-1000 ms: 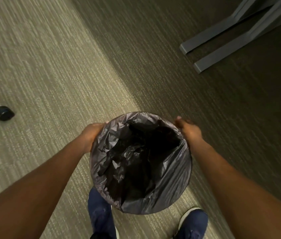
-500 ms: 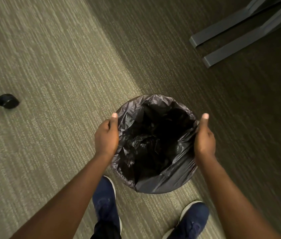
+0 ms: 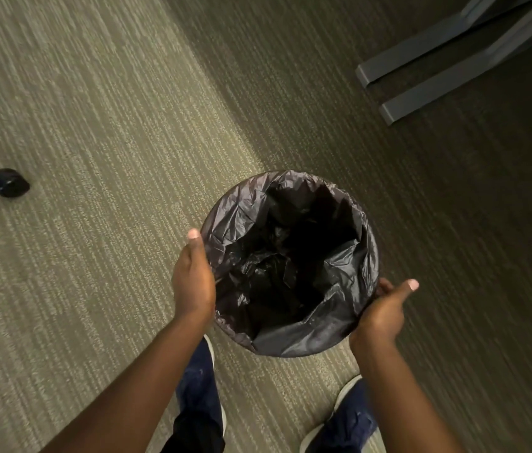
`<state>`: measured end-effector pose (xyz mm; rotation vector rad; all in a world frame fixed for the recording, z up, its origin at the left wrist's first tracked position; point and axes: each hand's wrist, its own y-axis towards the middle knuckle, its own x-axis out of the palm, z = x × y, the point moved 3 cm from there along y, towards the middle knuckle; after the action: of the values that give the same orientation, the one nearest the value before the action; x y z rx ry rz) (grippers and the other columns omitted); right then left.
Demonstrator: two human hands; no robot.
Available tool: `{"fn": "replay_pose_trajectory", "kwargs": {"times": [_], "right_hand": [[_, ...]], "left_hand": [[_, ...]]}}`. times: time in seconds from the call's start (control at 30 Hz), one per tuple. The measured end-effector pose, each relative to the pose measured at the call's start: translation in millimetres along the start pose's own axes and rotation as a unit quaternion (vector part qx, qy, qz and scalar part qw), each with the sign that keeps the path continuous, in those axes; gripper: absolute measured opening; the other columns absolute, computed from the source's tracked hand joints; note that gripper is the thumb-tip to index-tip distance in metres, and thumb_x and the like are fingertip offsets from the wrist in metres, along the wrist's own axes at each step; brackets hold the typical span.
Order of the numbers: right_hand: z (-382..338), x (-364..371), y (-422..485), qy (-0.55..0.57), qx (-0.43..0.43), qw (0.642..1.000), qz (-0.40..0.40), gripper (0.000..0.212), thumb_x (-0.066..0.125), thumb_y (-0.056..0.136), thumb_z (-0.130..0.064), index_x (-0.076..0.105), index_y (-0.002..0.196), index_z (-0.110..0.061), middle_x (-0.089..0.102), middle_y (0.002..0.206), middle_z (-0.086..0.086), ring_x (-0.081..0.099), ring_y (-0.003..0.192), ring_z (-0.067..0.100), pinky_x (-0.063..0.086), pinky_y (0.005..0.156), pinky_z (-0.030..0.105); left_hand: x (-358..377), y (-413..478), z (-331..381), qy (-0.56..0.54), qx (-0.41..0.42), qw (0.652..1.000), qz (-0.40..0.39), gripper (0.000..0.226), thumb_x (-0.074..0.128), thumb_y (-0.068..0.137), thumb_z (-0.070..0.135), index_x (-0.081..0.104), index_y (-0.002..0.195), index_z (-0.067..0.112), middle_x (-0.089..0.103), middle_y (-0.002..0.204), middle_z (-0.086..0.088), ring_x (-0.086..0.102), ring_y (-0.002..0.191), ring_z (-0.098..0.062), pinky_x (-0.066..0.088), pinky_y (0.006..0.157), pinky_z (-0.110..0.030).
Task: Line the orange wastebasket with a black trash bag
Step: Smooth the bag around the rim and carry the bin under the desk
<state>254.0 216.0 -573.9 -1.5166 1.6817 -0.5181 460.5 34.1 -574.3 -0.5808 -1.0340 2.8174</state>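
We are looking down at the wastebasket, which stands on the carpet (image 3: pixel 101 132) just beyond our shoes (image 3: pixel 202 397); its orange wall is wholly hidden, because the black trash bag (image 3: pixel 320 335) is folded over the rim all the way round and hangs crumpled into the inside. Our left hand (image 3: pixel 194 279) lies against the left side of the basket, thumb pointing away from us along the rim, fingers hidden behind the plastic, so we cannot tell whether it grips the bag or only steadies the wall. Our right hand (image 3: pixel 380 313) cups the near right side low under the overhang, thumb stuck out to the right and clear of the bag; its fingers too are out of sight.

We judge the lining nearly finished, at the stage of smoothing and seating the cuff. Next we would need to press the slack down inside and check the fold holds evenly, then let go.

A chair caster (image 3: pixel 9 186) sits well apart on the far left, grey table legs (image 3: pixel 437 80) at the far right.
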Motion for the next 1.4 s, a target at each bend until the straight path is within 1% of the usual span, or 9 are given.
{"fn": "replay_pose_trajectory", "kwargs": {"times": [0.23, 0.3, 0.43, 0.57, 0.77, 0.87, 1.0, 1.17, 1.4], "right_hand": [[24.1, -2.3, -12.5, -0.085, 0.013, 0.996, -0.002, 0.086, 0.029, 0.093, -0.078, 0.057, 0.139, -0.012, 0.062, 0.138, 0.010, 0.060, 0.119, 0.029, 0.046, 0.102, 0.039], [-0.3, -12.9, -11.5, -0.200, -0.155, 0.967, 0.034, 0.085, 0.025, 0.094, -0.077, 0.050, 0.143, -0.012, 0.055, 0.146, 0.013, 0.052, 0.132, 0.030, 0.042, 0.106, 0.041], [-19.6, 21.6, -45.6, -0.417, -0.627, 0.630, -0.190, 0.061, 0.037, 0.104, -0.052, 0.035, 0.156, -0.021, 0.036, 0.163, 0.004, 0.024, 0.154, 0.022, 0.018, 0.126, 0.041], [22.5, 46.0, -19.0, -0.802, -0.434, 0.279, -0.302, 0.074, 0.012, 0.100, -0.066, 0.015, 0.163, -0.026, 0.010, 0.171, 0.008, -0.003, 0.158, 0.032, -0.006, 0.126, 0.053], [25.5, 56.1, 9.7, -0.924, -0.278, 0.088, -0.246, 0.085, 0.009, 0.095, -0.072, 0.023, 0.161, -0.019, 0.014, 0.170, 0.013, 0.000, 0.157, 0.037, -0.010, 0.123, 0.057], [14.7, 64.2, -8.6, -0.905, -0.305, 0.123, -0.270, 0.078, 0.021, 0.098, -0.068, 0.037, 0.156, -0.019, 0.034, 0.163, 0.013, 0.021, 0.153, 0.035, 0.006, 0.125, 0.054], [-33.8, 68.7, -45.9, -0.701, -0.537, 0.369, -0.290, 0.053, 0.039, 0.097, -0.058, 0.060, 0.132, -0.024, 0.067, 0.124, 0.005, 0.062, 0.117, 0.028, 0.045, 0.102, 0.040], [-78.0, 57.6, -31.5, -0.492, -0.586, 0.634, -0.113, 0.065, 0.049, 0.100, -0.050, 0.038, 0.152, -0.014, 0.044, 0.155, 0.012, 0.040, 0.144, 0.028, 0.034, 0.115, 0.047], [-65.6, 60.9, 9.4, -0.449, -0.388, 0.794, -0.133, 0.060, 0.041, 0.098, -0.065, 0.052, 0.140, -0.025, 0.065, 0.134, 0.004, 0.060, 0.122, 0.026, 0.049, 0.098, 0.041]], "left_hand": [[-3.0, 0.5, -18.8, 0.040, 0.028, 0.999, 0.006, 0.042, 0.069, 0.082, 0.066, 0.074, 0.098, 0.028, 0.078, 0.087, 0.005, 0.075, 0.081, -0.009, 0.057, 0.069, -0.027], [-6.5, 4.0, -23.0, 0.071, 0.031, 0.997, 0.004, 0.038, 0.071, 0.085, 0.058, 0.073, 0.102, 0.023, 0.076, 0.085, 0.006, 0.073, 0.079, -0.012, 0.053, 0.062, -0.022], [-8.5, 5.2, -25.8, 0.097, 0.045, 0.994, 0.024, 0.032, 0.060, 0.094, 0.057, 0.066, 0.081, 0.029, 0.064, 0.066, 0.005, 0.059, 0.053, -0.003, 0.044, 0.044, -0.018], [-7.5, 3.2, -21.0, 0.099, 0.054, 0.993, 0.015, 0.032, 0.056, 0.096, 0.056, 0.066, 0.081, 0.030, 0.063, 0.068, 0.002, 0.054, 0.050, 0.000, 0.042, 0.041, -0.015], [-8.8, 3.6, -16.6, 0.081, 0.054, 0.995, 0.016, 0.029, 0.057, 0.095, 0.057, 0.067, 0.078, 0.035, 0.071, 0.078, 0.006, 0.067, 0.073, -0.009, 0.048, 0.056, -0.028], [-10.7, 3.0, -15.6, 0.079, 0.048, 0.996, -0.007, 0.035, 0.056, 0.095, 0.059, 0.071, 0.086, 0.029, 0.074, 0.084, -0.010, 0.072, 0.082, -0.030, 0.058, 0.068, -0.047], [-17.8, 2.0, -5.4, 0.114, 0.100, 0.988, -0.022, 0.060, 0.057, 0.085, 0.074, 0.062, 0.125, 0.029, 0.071, 0.113, 0.009, 0.068, 0.102, -0.013, 0.053, 0.081, -0.031], [6.4, 2.4, 34.3, 0.181, 0.211, 0.960, -0.026, 0.078, 0.056, 0.092, 0.062, 0.030, 0.157, 0.026, 0.046, 0.157, -0.002, 0.049, 0.139, -0.021, 0.046, 0.108, -0.040], [14.7, 26.9, 45.6, 0.208, 0.168, 0.964, -0.014, 0.048, 0.034, 0.106, 0.052, 0.052, 0.074, 0.019, 0.046, 0.061, 0.003, 0.040, 0.051, -0.013, 0.030, 0.053, -0.026]]}}
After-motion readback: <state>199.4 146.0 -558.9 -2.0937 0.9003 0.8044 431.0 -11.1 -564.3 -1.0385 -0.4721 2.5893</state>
